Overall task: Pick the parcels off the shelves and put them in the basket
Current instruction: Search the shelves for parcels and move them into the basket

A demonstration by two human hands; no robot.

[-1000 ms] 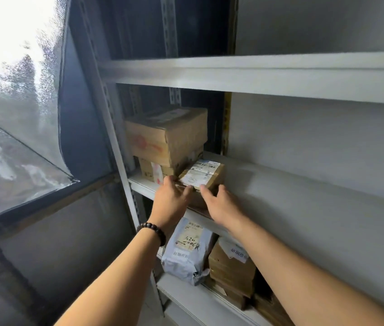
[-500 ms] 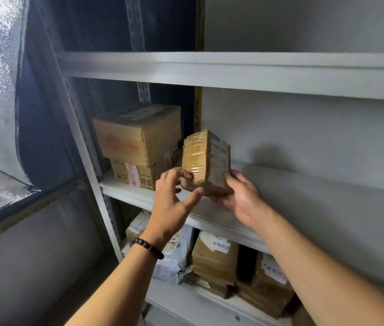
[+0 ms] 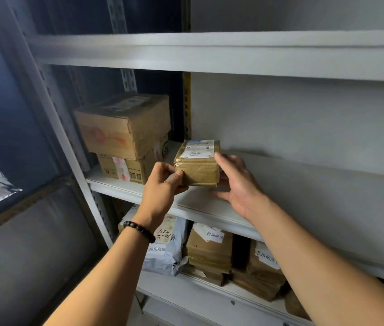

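- I am in a parcel storeroom: bare metal shelving point(image 3: 210, 55) on slotted uprights point(image 3: 127, 78) stands against a plain grey wall point(image 3: 304, 118).
- Taped, labelled cardboard boxes point(image 3: 125, 130) are stacked on the shelf level in front of me.
- On the level below lie a grey mailer bag point(image 3: 166, 252) and brown taped packets point(image 3: 210, 252) with stickers.
- The small taped parcel point(image 3: 198, 165) before me bears a printed shipping label.
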